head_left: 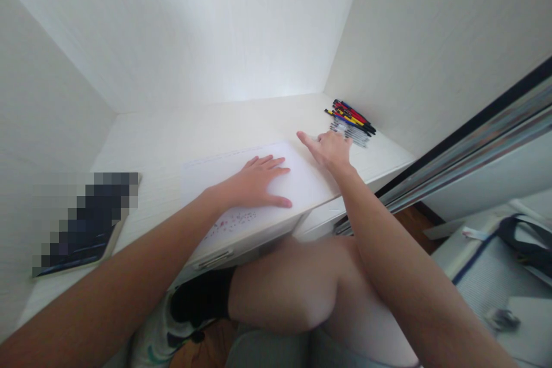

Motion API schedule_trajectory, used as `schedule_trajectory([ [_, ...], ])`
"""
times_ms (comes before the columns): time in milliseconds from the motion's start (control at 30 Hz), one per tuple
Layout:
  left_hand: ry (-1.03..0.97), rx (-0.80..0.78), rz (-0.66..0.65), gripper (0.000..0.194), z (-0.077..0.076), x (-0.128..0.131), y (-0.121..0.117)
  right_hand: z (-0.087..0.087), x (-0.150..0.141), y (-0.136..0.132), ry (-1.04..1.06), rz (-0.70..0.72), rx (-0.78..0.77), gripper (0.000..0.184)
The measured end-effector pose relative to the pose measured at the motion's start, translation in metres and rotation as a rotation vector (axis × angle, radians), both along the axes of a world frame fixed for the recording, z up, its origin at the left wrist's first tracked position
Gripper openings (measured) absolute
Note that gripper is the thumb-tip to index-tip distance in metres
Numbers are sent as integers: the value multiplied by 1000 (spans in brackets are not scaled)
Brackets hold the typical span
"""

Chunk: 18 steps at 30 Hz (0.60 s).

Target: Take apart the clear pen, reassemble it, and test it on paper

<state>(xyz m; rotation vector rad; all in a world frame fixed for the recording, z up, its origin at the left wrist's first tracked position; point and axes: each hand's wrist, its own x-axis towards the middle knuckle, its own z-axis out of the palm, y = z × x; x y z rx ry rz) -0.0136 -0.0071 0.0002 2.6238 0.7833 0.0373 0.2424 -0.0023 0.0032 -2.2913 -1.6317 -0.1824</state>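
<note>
My left hand (263, 181) lies flat on a white sheet of paper (302, 184), fingers spread and holding nothing. The sheet bears a faint line of writing along its far edge and small dark and reddish marks near its front edge. To the right, my right hand (330, 148) reaches to a row of clear pens (360, 137), its thumb stretched out to the left, apart from the fingers. Its fingertips are partly hidden, so I cannot tell whether they touch the pens. Just behind lies a bunch of red, yellow, blue and black pens (351, 116).
The white desktop (207, 123) sits between white walls. At its left lies a dark-screened tablet-like device (92, 224), partly pixelated. My bent leg (280, 287) is under the front edge. A dark-edged sliding frame (466, 132) stands at right, with a strap (524, 241) beyond.
</note>
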Motion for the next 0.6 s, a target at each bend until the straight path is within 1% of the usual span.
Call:
schedule_trajectory([
  [67,-8,8,-5,112,1,0,0,0,-2,-3,-20,-12,-22,96],
  [200,-15,17,1,113,0,0,-2,-3,-3,-6,11,-48,-58,94],
  [267,-15,27,-1,113,-1,0,-2,-7,1,-4,37,-69,-58,95],
  [333,-12,49,-5,111,-5,1,-1,-13,10,-1,37,-114,-20,92],
  [367,-9,63,-5,110,-7,2,0,-17,14,0,25,-140,7,86],
  [433,-10,82,-3,109,-11,2,3,-23,25,2,-3,-175,50,64],
  [467,-15,86,-1,108,-13,2,4,-26,30,2,-14,-172,58,53],
  [500,-24,84,1,107,-15,1,5,-28,36,1,-19,-161,59,46],
  [600,-59,63,6,102,-16,-1,8,-29,54,-4,-30,-129,57,41],
])
